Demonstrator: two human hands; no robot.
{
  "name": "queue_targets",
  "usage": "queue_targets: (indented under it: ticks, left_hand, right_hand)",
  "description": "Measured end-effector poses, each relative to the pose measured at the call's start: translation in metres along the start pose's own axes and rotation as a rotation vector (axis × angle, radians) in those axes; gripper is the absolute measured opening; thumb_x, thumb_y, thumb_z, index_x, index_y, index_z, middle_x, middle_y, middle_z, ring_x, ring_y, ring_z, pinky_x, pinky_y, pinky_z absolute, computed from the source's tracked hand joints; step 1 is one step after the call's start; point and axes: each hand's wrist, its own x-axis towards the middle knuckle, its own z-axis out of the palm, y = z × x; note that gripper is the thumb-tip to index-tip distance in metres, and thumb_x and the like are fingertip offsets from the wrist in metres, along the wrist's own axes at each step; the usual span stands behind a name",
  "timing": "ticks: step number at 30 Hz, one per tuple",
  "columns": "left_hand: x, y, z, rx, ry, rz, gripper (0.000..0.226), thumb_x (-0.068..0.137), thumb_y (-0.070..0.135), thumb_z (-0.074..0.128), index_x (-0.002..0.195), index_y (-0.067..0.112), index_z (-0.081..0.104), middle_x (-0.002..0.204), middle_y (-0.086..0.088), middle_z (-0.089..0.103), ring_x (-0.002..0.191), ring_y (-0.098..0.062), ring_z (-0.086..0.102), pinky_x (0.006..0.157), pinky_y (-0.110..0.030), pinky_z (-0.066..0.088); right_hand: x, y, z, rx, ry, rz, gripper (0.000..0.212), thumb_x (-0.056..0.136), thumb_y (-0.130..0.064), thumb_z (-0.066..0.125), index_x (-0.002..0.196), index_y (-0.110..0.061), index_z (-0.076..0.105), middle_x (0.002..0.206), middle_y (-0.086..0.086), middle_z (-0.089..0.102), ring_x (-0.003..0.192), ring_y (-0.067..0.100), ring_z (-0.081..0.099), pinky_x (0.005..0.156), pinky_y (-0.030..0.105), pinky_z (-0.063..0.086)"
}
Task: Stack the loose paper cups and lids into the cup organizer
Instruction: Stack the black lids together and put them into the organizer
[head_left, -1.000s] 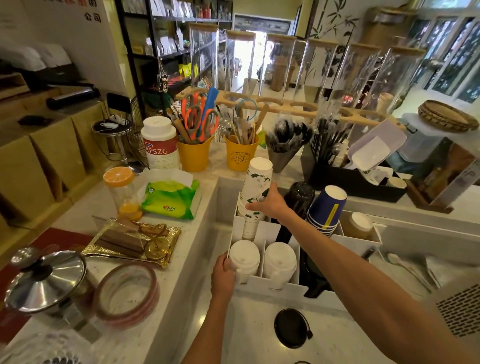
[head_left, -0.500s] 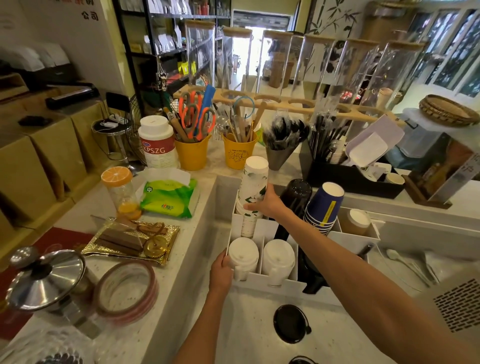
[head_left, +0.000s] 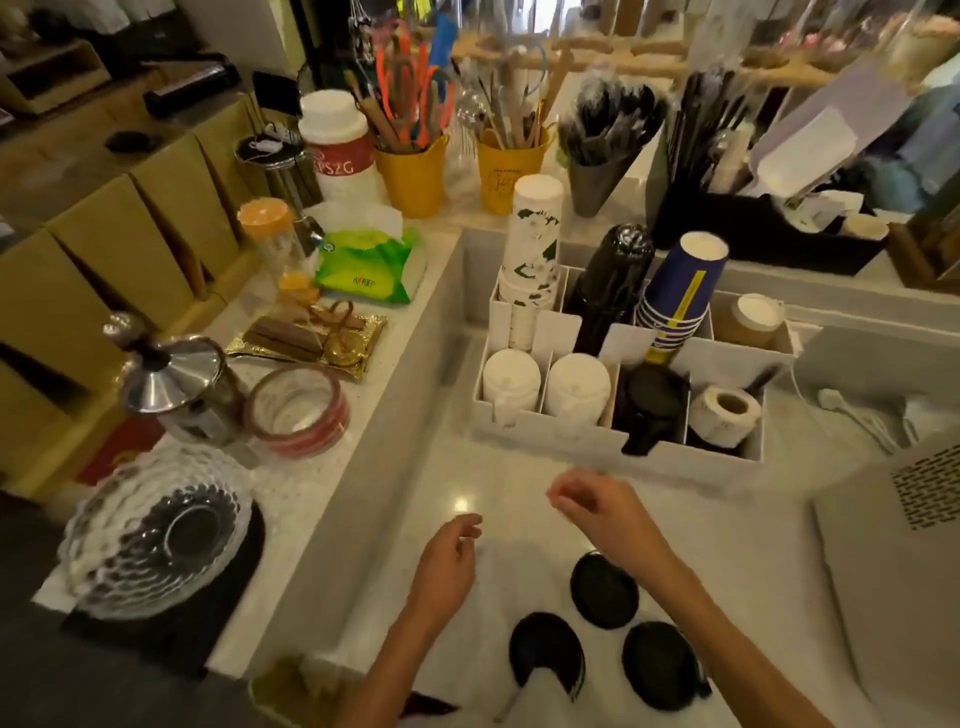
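Note:
The white cup organizer (head_left: 571, 435) stands on the lower counter. It holds a tall stack of white floral cups (head_left: 532, 244), a black stack (head_left: 610, 283), tilted blue cups (head_left: 678, 291), a brown cup (head_left: 750, 319), two stacks of white lids (head_left: 543, 384), black lids (head_left: 652, 405) and a label roll (head_left: 724, 415). Three loose black lids (head_left: 602, 590) lie on the counter near me. My left hand (head_left: 447, 564) and right hand (head_left: 602, 512) hover above the counter in front of the organizer, both empty with fingers loosely curled.
On the raised ledge at left sit a tape roll (head_left: 298, 410), a metal pot (head_left: 174, 384), a glass dish (head_left: 150, 535), a gold tray (head_left: 306, 338) and a tissue pack (head_left: 371, 262). Yellow utensil buckets (head_left: 415, 174) stand behind. A grey device (head_left: 904, 566) lies at right.
Both hands have let go of the organizer and the white cup stack and pulled back toward me. The view has tipped downward, bringing the loose black lids into sight.

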Motion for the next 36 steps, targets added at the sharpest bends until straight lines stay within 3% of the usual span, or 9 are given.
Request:
queue_targets:
  ticks: [2, 5, 9, 17, 21, 28, 30, 34, 36]
  left_hand:
    - [-0.03, -0.015, 0.013, -0.006, -0.038, -0.079, 0.034, 0.099, 0.006, 0.042, 0.129, 0.015, 0.056, 0.123, -0.003, 0.062, 0.109, -0.011, 0.057, 0.097, -0.02, 0.043]
    - [-0.059, -0.024, 0.035, -0.004, -0.076, -0.156, 0.034, 0.099, 0.008, 0.041, 0.13, 0.015, 0.055, 0.126, -0.002, 0.059, 0.11, -0.008, 0.054, 0.096, -0.016, 0.038]
    - [-0.079, -0.022, 0.059, -0.024, -0.113, -0.246, 0.036, 0.099, 0.007, 0.039, 0.131, 0.014, 0.053, 0.129, -0.003, 0.056, 0.113, -0.01, 0.052, 0.099, -0.018, 0.038]
    - [-0.082, -0.02, 0.069, -0.031, -0.094, -0.319, 0.035, 0.096, 0.004, 0.044, 0.128, 0.01, 0.055, 0.126, -0.009, 0.058, 0.109, -0.013, 0.055, 0.095, -0.019, 0.04]
    - [-0.081, -0.018, 0.073, 0.002, -0.116, -0.342, 0.039, 0.093, 0.005, 0.048, 0.132, 0.01, 0.053, 0.131, -0.008, 0.056, 0.116, -0.015, 0.053, 0.095, -0.019, 0.038]
    - [-0.068, -0.011, 0.071, -0.264, -0.049, -0.471, 0.035, 0.096, 0.012, 0.042, 0.129, 0.011, 0.054, 0.13, -0.011, 0.059, 0.114, -0.023, 0.057, 0.104, -0.042, 0.047]
    - [-0.062, -0.011, 0.066, -0.39, 0.009, -0.509, 0.035, 0.094, 0.011, 0.045, 0.128, 0.009, 0.055, 0.125, -0.012, 0.061, 0.111, -0.026, 0.06, 0.099, -0.046, 0.051]
    - [-0.053, -0.014, 0.052, -0.633, 0.11, -0.574, 0.034, 0.091, 0.003, 0.048, 0.123, 0.007, 0.057, 0.111, -0.013, 0.066, 0.099, -0.026, 0.065, 0.069, -0.03, 0.058]
    - [-0.053, -0.013, 0.043, -0.696, 0.139, -0.569, 0.033, 0.091, 0.003, 0.048, 0.122, 0.007, 0.057, 0.106, -0.013, 0.068, 0.098, -0.026, 0.067, 0.068, -0.028, 0.057]
  right_hand:
    - [-0.035, 0.035, 0.033, -0.074, -0.134, 0.089, 0.015, 0.09, -0.025, 0.067, 0.104, -0.031, 0.065, 0.105, -0.01, 0.068, 0.094, 0.001, 0.061, 0.091, 0.03, 0.052]
    - [-0.072, 0.069, 0.071, -0.23, -0.345, 0.167, 0.06, 0.087, -0.036, 0.069, 0.141, -0.029, 0.044, 0.143, -0.005, 0.046, 0.128, 0.015, 0.045, 0.111, 0.03, 0.037]
    - [-0.096, 0.087, 0.098, -0.394, -0.405, 0.145, 0.087, 0.079, -0.042, 0.072, 0.15, -0.029, 0.024, 0.155, 0.0, 0.021, 0.14, 0.024, 0.02, 0.114, 0.035, 0.028]
    - [-0.098, 0.085, 0.111, -0.43, -0.317, 0.198, 0.084, 0.08, -0.044, 0.07, 0.15, -0.021, 0.028, 0.156, 0.009, 0.018, 0.142, 0.031, 0.018, 0.114, 0.041, 0.031]
    - [-0.105, 0.084, 0.119, -0.506, -0.17, 0.318, 0.076, 0.08, -0.06, 0.062, 0.141, -0.024, 0.033, 0.139, 0.01, 0.034, 0.118, 0.032, 0.04, 0.092, 0.038, 0.044]
    - [-0.082, 0.074, 0.129, -0.484, -0.159, 0.347, 0.071, 0.08, -0.045, 0.07, 0.135, -0.015, 0.035, 0.133, 0.014, 0.037, 0.116, 0.033, 0.038, 0.09, 0.037, 0.042]
    - [-0.069, 0.068, 0.131, -0.494, -0.158, 0.319, 0.072, 0.081, -0.043, 0.068, 0.138, -0.014, 0.034, 0.136, 0.015, 0.037, 0.118, 0.035, 0.036, 0.093, 0.038, 0.04]
    - [-0.046, 0.057, 0.135, -0.515, -0.22, 0.277, 0.078, 0.083, -0.043, 0.066, 0.146, -0.016, 0.03, 0.142, 0.016, 0.033, 0.126, 0.038, 0.033, 0.103, 0.043, 0.036]
    - [-0.038, 0.051, 0.134, -0.49, -0.237, 0.257, 0.078, 0.083, -0.041, 0.066, 0.147, -0.017, 0.03, 0.144, 0.016, 0.033, 0.127, 0.037, 0.033, 0.105, 0.043, 0.036]
